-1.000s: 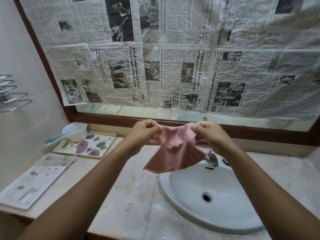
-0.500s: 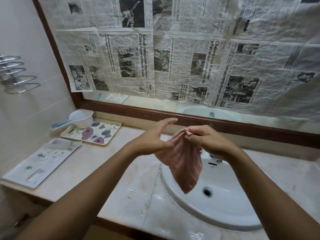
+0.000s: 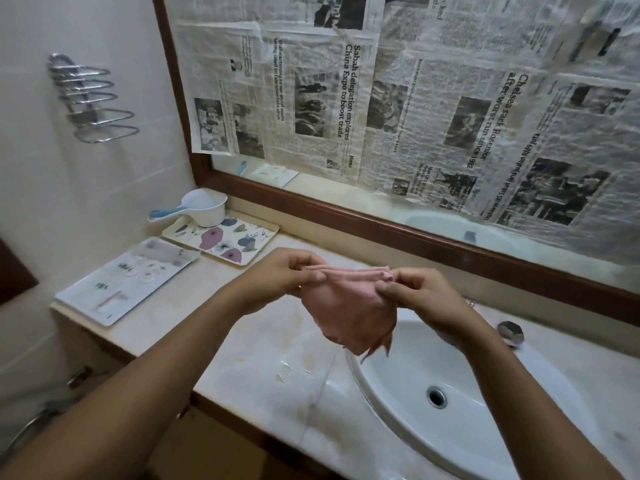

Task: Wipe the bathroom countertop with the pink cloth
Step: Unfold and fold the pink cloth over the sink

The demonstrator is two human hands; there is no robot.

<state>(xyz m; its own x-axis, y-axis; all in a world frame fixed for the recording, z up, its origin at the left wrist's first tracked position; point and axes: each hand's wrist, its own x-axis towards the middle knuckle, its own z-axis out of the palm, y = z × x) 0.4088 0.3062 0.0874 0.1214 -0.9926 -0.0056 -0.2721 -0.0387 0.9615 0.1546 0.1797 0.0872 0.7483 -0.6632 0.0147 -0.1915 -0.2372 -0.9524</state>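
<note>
The pink cloth (image 3: 349, 306) hangs folded in the air above the left rim of the white sink (image 3: 485, 427). My left hand (image 3: 287, 275) pinches its upper left edge and my right hand (image 3: 419, 292) pinches its upper right edge. The cloth's lower tip dangles just over the basin. Beneath it lies the beige marble countertop (image 3: 242, 334), which carries a few water drops (image 3: 287, 370) near the sink's left edge.
A floral tray (image 3: 239, 242) with a white scoop (image 3: 204, 211) stands at the back left. In front of it lies a white tray (image 3: 128, 278) of small items. A tap knob (image 3: 510, 332) sits behind the sink. Newspaper covers the mirror (image 3: 415, 116). A chrome rack (image 3: 93, 102) hangs on the left wall.
The left hand, open beside the cloth half a second ago, now pinches its top edge. The cloth is folded shorter and held between both hands. The view has shifted left.
</note>
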